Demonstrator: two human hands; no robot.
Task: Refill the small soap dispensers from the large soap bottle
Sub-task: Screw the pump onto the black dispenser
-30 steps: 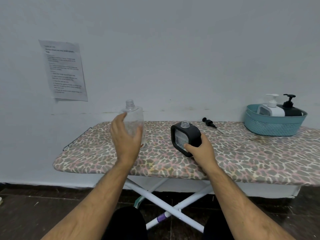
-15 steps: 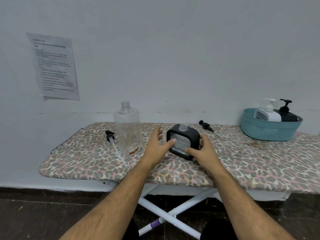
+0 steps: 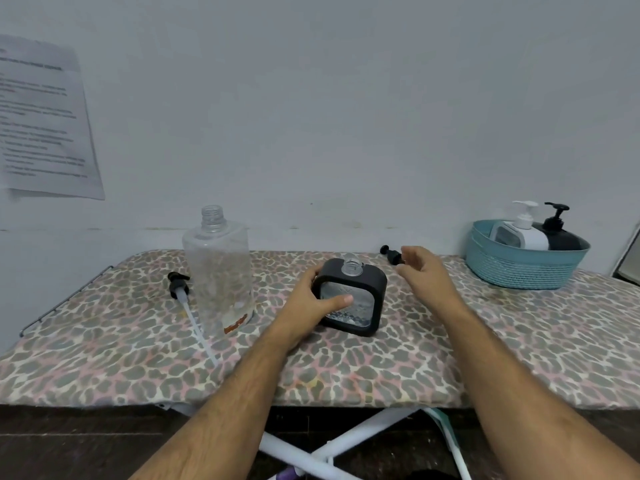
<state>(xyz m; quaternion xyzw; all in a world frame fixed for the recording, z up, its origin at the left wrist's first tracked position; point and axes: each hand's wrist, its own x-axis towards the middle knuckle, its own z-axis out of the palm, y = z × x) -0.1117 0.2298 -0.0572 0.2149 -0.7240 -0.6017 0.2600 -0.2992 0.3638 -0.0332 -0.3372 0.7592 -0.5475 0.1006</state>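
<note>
Head view showed an ironing board (image 3: 485, 341) with a leopard-print cover standing against a pale wall. Near the middle of the board stood a black dispenser (image 3: 351, 296), square with a clear front window and an open, capless neck on top. The left hand (image 3: 313, 301) gripped its left side, thumb lying across the clear window and fingers curled round the back. The right hand (image 3: 424, 271) hovered just right of the dispenser and apart from it, fingers loosely curled and holding nothing, close to a black pump (image 3: 391, 254) lying near the far edge. Toward the left end stood the bottle (image 3: 220, 271), large, clear, upright, its neck open and almost nothing inside. Just left of the bottle lay a second pump (image 3: 180, 289), its black head toward the far edge and its pale tube running toward the near edge. At the far right corner sat a teal basket (image 3: 519, 268) holding a white dispenser (image 3: 519, 233) and a dark dispenser (image 3: 557, 233), both with pumps fitted. A printed sheet (image 3: 45, 123) hung on the wall at the left.
</note>
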